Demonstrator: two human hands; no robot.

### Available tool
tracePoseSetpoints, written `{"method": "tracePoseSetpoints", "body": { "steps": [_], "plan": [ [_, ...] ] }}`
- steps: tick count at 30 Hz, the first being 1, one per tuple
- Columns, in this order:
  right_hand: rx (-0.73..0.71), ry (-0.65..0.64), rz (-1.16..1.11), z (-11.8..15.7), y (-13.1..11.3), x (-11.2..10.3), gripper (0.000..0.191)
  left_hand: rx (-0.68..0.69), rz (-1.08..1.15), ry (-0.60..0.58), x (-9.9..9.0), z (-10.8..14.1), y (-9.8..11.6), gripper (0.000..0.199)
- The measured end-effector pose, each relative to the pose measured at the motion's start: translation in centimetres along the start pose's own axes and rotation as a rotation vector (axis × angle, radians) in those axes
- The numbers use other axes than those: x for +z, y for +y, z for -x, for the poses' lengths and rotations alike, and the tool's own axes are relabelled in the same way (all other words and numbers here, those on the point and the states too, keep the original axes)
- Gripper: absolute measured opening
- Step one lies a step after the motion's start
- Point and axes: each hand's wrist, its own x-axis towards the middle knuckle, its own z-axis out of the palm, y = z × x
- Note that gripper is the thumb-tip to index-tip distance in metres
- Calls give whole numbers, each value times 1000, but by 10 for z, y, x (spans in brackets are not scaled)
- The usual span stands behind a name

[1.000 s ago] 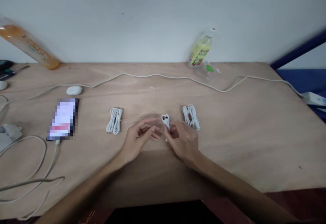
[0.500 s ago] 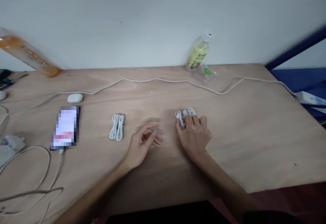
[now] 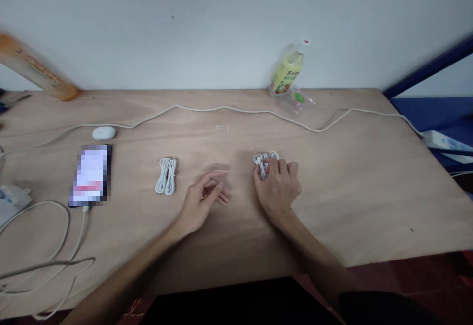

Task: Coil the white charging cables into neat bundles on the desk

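My right hand [image 3: 277, 182] rests on the table with its fingers closed round white cables [image 3: 263, 160], bundled in loops. Thumb and fingertips press them from both sides, and the palm hides their near ends. To the left, my left hand [image 3: 205, 199] lies on its side on the wood, fingers loosely bent and apart, with nothing in it. Beyond it on the left is another white cable bundle [image 3: 166, 176], folded into two long coils side by side and touched by neither hand.
A phone [image 3: 90, 175] with a charging cable and a white earbud case [image 3: 104, 133] lie on the left. A long white cord [image 3: 207, 110] crosses the back. An orange bottle [image 3: 40, 71] and a yellow-labelled bottle [image 3: 286, 74] lean on the wall. Small white ties [image 3: 222, 127] lie mid-table.
The view has shifted slightly, so everything sits a little higher in the picture. Under my right hand the cables are drawn closer together. My left hand stays as it was.
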Motion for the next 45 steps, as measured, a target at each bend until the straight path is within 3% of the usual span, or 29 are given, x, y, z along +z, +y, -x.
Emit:
{"method": "tracePoseSetpoints", "body": {
  "steps": [7, 13, 19, 21, 25, 28, 30, 36, 45],
  "plan": [
    [-59, 68, -53, 2, 1, -6, 6, 18, -14, -47, -2, 0, -2, 39],
    [-52, -18, -51, 6, 3, -1, 14, 39, -33, -20, 0, 0, -2, 41],
    [-78, 20, -60, 6, 3, -1, 17, 74, -214, 5, 3, 3, 2, 44],
    [-78, 26, -71, 6, 2, -2, 16, 148, -358, 89, 1, 6, 6, 35],
    [-107, 50, -119, 6, -1, -7, 16, 303, -740, 445, -17, 18, 21, 20],
    [-150, 72, -157, 7, -4, -12, 17, 254, -955, 748, -35, 32, 30, 22],
    [-192, 89, -193, 8, -7, -14, 17, 193, -1059, 855, -43, 38, 30, 24],
    [-252, 53, -247, 12, -9, -12, 22, 68, -1138, 865, -48, 35, 22, 33],
    [-233, -4, -293, 13, -10, -11, 26, 145, -1135, 904, -49, 29, 22, 36]
  ]
}}
